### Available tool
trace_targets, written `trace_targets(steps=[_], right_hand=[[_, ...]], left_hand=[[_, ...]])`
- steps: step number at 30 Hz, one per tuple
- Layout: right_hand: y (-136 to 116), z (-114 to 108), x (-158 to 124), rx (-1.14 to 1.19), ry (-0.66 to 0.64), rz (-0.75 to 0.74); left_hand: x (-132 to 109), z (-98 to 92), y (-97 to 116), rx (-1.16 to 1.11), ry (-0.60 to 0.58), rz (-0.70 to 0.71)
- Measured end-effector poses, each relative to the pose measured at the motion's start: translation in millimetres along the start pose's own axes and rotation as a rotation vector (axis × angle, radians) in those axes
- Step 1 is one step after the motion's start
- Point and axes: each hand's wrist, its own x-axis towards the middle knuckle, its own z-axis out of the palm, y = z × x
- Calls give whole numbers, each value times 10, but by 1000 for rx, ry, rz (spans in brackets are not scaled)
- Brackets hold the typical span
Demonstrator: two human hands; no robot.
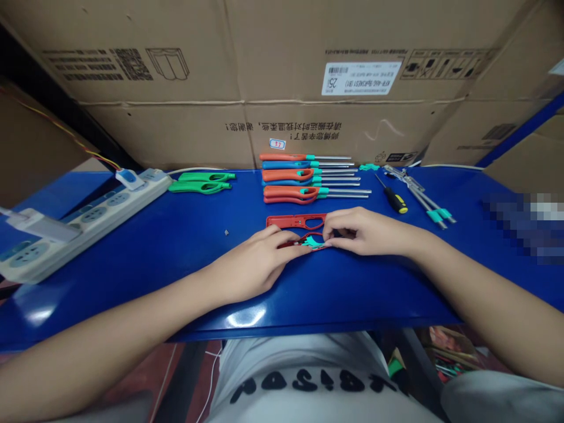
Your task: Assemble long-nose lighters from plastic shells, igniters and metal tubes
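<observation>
My left hand (259, 261) grips the left end of a red lighter shell half (288, 244), thumb and fingers closed on it. A teal trigger piece (312, 241) sits in that shell. Over its right end, my right hand (363, 230) has thumb and forefinger pinched together at the teal piece; any small part between the fingertips is hidden. Just behind lies a second red shell half (284, 221), flat with its inner side up, its right end covered by my right hand. A small metal spring (227, 232) lies to the left.
Orange and blue long-nosed lighters (288, 194) lie in a row behind. Green shell halves (200, 187) and a power strip (92, 220) are left. To the right are teal pieces (369, 167), a screwdriver (395, 200) and metal tubes (425, 202). A cardboard box (176, 129) walls the back.
</observation>
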Motion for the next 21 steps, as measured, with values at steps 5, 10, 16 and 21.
trace_targets(steps=[5,10,16,21], right_hand=[[-37,-3,1,-21,-8,-3],[-34,4,6,-4,-13,20],[-33,16,20,17,10,42],[-33,1,17,38,-16,54]], left_hand=[[7,-5,0,16,-39,3],[6,9,-7,-6,-16,5],[17,20,-17,-36,-3,-3],[23,40,-42,-40,1,14]])
